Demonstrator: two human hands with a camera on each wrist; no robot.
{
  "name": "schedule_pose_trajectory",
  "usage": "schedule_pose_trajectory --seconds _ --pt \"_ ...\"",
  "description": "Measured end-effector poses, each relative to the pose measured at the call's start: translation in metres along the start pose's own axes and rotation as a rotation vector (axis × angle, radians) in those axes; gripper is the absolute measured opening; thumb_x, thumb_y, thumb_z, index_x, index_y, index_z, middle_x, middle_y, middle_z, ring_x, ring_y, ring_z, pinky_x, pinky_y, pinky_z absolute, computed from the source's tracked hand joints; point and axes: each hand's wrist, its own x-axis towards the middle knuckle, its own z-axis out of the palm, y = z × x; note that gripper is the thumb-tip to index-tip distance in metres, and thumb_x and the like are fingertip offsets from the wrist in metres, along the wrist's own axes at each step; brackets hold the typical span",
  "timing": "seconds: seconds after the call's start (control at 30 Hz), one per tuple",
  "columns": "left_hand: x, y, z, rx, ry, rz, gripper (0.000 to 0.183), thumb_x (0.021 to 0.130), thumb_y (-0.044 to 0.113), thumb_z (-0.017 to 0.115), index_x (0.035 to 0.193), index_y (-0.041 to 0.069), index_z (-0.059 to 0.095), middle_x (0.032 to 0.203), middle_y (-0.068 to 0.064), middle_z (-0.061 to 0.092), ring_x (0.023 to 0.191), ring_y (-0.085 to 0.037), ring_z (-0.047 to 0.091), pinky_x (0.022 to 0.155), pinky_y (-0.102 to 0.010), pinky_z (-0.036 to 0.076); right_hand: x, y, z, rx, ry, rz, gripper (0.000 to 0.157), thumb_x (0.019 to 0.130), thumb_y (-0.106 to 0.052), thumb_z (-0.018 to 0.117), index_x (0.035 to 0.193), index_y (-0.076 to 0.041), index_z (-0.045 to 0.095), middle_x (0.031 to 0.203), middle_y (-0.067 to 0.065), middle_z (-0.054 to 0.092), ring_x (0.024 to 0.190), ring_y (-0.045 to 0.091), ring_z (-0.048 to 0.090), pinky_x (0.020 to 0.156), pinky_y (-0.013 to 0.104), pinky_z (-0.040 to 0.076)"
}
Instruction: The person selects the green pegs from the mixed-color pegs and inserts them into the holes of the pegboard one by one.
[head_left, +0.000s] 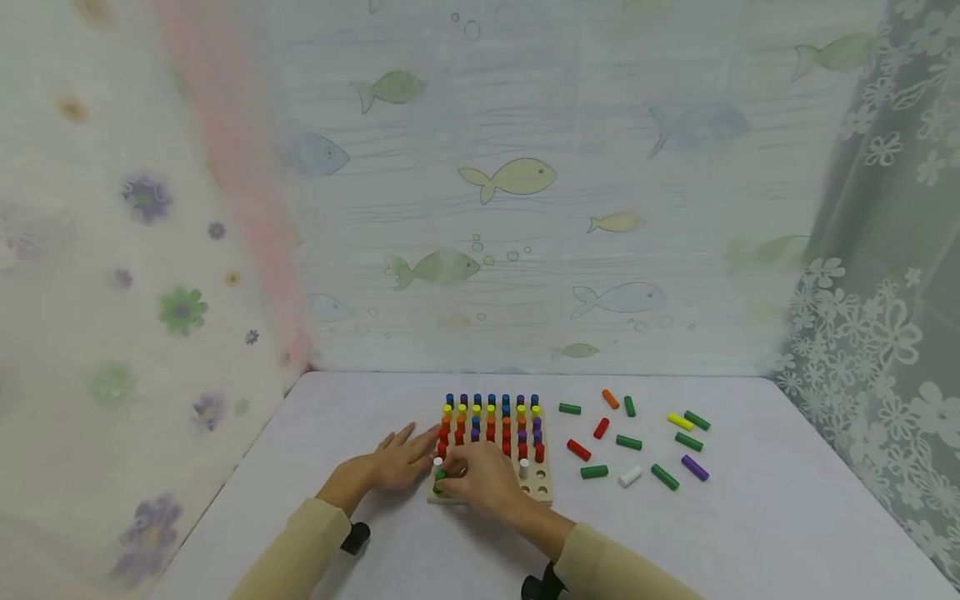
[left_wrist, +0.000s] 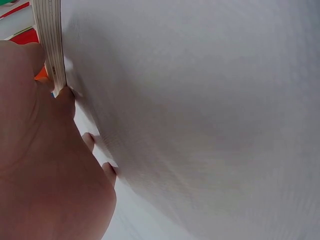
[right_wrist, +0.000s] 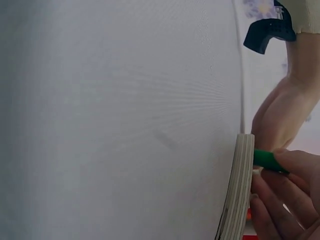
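My right hand (head_left: pixel 487 479) pinches a green peg (right_wrist: pixel 265 159) between thumb and fingers at the front left corner of a wooden pegboard (right_wrist: pixel 239 187). The peg stands upright with its lower end at the board's surface. Just behind it is a white peg (head_left: pixel 438 462). Against the board's left side rests my left hand (head_left: pixel 400 461), fingers extended, thumb and a fingertip at the edge in the left wrist view. Rows of blue, purple, yellow, orange and red pegs fill the back of the board. The right hand hides part of the front rows.
Right of the board lie several loose pegs: green (head_left: pixel 628 442), red (head_left: pixel 578 450), orange (head_left: pixel 611 399), yellow (head_left: pixel 680 422), purple (head_left: pixel 694 467) and white (head_left: pixel 631 477). Bare holes (head_left: pixel 541 475) show at the board's front right. A white cloth covers the table (head_left: pixel 750 542); patterned curtains surround it.
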Motion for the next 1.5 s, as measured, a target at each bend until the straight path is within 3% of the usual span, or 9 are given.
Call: schedule_pose_trajectory --seconds 0.73,1.13,1.5 --pt "0.003 -0.003 0.002 -0.011 -0.021 -0.018 0.061 0.110 0.035 0.040 0.165 0.017 0.021 0.170 -0.006 0.023 0.157 -0.040 0.006 0.123 -0.063 0.002 -0.002 -0.007 0.006 -0.085 0.004 0.022 0.012 0.085 -0.022 0.086 0.096 -0.018 0.084 0.081 -0.016 0.074 0.076 -0.004 0.062 0.067 0.020 0.052" --pt "-0.002 -0.001 0.003 -0.020 -0.009 -0.022 0.061 0.109 0.034 0.043 0.164 0.017 0.024 0.169 -0.006 0.025 0.157 -0.040 0.008 0.123 -0.064 0.004 -0.008 -0.009 0.001 -0.012 -0.068 -0.002 0.016 0.089 -0.018 0.082 0.105 -0.015 0.079 0.097 -0.008 0.078 0.086 -0.001 0.068 0.080 0.020 0.056" --pt "-0.001 0.002 0.002 -0.011 -0.003 -0.011 0.060 0.110 0.032 0.041 0.164 0.014 0.022 0.169 -0.008 0.024 0.157 -0.041 0.008 0.123 -0.064 0.004 -0.024 -0.013 -0.030 -0.019 -0.103 -0.031 0.028 0.093 -0.021 0.077 0.118 -0.009 0.074 0.106 -0.001 0.077 0.092 0.009 0.071 0.081 0.024 0.058"
